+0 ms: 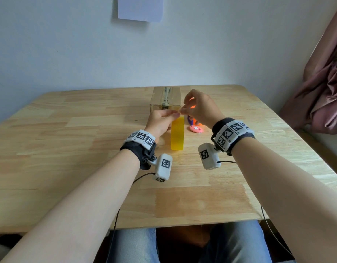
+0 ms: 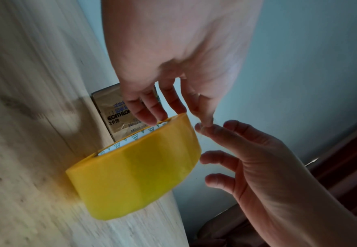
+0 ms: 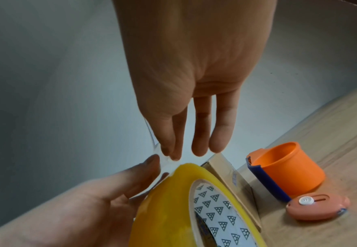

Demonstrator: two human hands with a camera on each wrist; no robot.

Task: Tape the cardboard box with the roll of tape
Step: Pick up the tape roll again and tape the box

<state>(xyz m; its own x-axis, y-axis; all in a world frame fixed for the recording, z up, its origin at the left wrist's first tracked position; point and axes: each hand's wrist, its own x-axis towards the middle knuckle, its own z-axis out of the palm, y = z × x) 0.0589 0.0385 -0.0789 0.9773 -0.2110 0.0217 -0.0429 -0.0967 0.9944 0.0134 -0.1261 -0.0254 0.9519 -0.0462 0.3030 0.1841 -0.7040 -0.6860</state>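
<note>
The yellow roll of tape (image 1: 177, 132) stands on its edge on the table, a little in front of the cardboard box (image 1: 164, 99), which has a strip of clear tape along its top. My left hand (image 1: 168, 116) grips the top of the roll (image 2: 135, 175), fingers hooked over the rim into the white core. My right hand (image 1: 184, 109) is just right of it. In the right wrist view its thumb and forefinger (image 3: 170, 154) pinch the clear loose end of the tape, lifted slightly off the roll (image 3: 165, 208). The box (image 2: 114, 113) lies behind the fingers.
An orange and blue tape dispenser (image 3: 287, 168) and a pink cutter (image 3: 318, 208) lie on the wooden table (image 1: 68, 149) right of the roll, under my right wrist. The wall is close behind the box. A pink curtain (image 1: 323, 88) hangs at the right.
</note>
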